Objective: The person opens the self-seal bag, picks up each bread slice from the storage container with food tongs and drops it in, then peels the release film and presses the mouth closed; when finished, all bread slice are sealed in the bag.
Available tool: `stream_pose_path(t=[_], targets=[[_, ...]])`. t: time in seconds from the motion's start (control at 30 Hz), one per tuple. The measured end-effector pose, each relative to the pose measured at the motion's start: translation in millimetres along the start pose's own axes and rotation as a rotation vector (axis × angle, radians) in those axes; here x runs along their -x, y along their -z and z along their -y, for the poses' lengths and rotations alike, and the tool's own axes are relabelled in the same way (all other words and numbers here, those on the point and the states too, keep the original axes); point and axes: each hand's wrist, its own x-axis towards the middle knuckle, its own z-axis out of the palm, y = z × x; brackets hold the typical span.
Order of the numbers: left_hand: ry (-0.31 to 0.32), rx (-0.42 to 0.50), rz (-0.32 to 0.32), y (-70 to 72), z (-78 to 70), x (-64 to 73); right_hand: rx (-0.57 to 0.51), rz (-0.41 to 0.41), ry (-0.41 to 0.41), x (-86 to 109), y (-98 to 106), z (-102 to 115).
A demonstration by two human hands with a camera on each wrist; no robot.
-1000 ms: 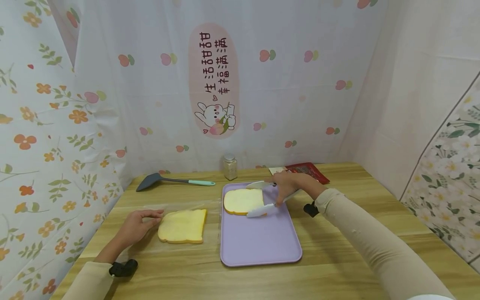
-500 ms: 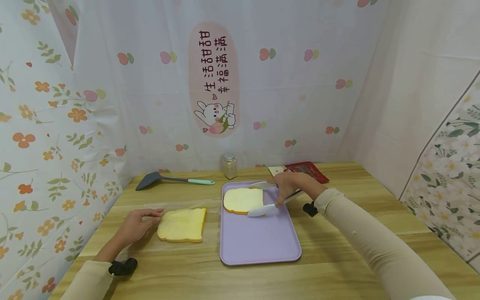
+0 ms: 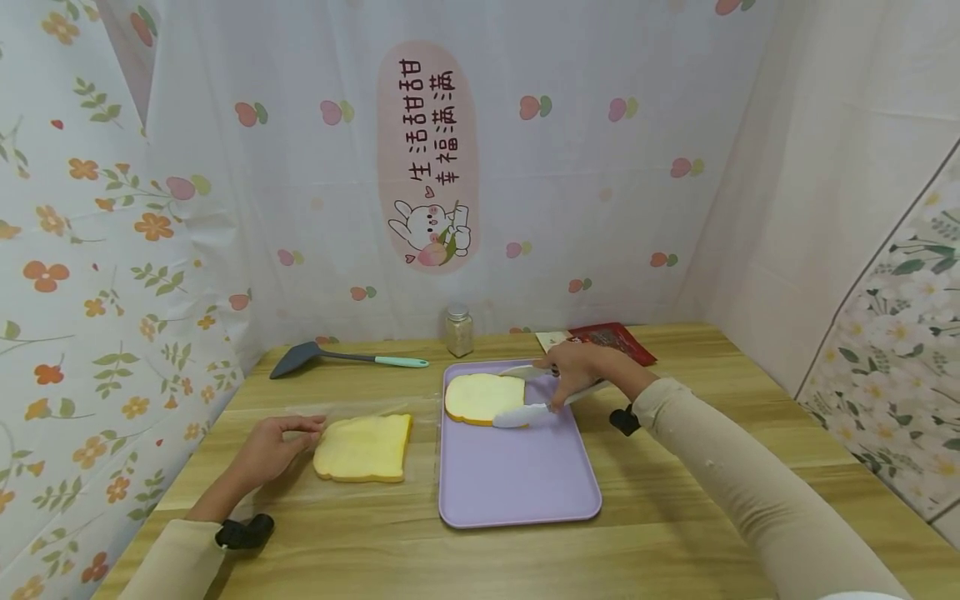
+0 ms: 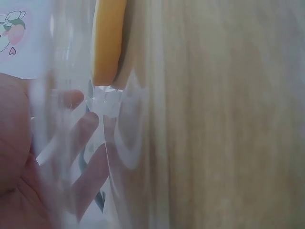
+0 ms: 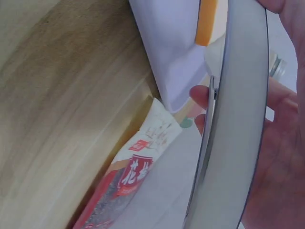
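My right hand (image 3: 573, 371) grips a pair of tongs (image 5: 243, 119). Their white tips straddle a bread slice (image 3: 480, 396) lying at the far end of the purple tray (image 3: 517, 487); one tip overlaps its near edge. A second bread slice (image 3: 362, 450) lies inside a clear plastic bag (image 4: 127, 138) on the table, left of the tray. At the bag's left end, my left hand (image 3: 272, 452) holds the film with its fingertips, close beside the slice. In the left wrist view its fingers show through the film.
A spatula (image 3: 345, 359) with a mint handle lies at the back left. Behind the tray stands a small glass jar (image 3: 459, 333) with a metal lid. A red packet (image 3: 615, 340) lies at the back right, beyond my right hand. A patterned curtain (image 3: 585, 208) hangs along the back.
The tongs' tips have drawn slightly closer together around the slice on the tray. My left hand stays at the bag. The head view has shifted a little.
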Motion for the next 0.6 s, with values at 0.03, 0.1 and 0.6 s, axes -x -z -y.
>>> stream_pose_path(t=[0.03, 0.1, 0.6], targets=[[0.000, 0.001, -0.001, -0.2, 0.1, 0.0, -0.005, -0.016, 0.010, -0.1, -2, -1], [-0.002, -0.003, -0.003, -0.6, 0.2, 0.2, -0.027, -0.045, 0.018, -0.8, -6, -4], [-0.009, -0.020, -0.021, -1.9, 3.1, -0.3, -0.130, -0.157, 0.089, -1.5, -23, -11]])
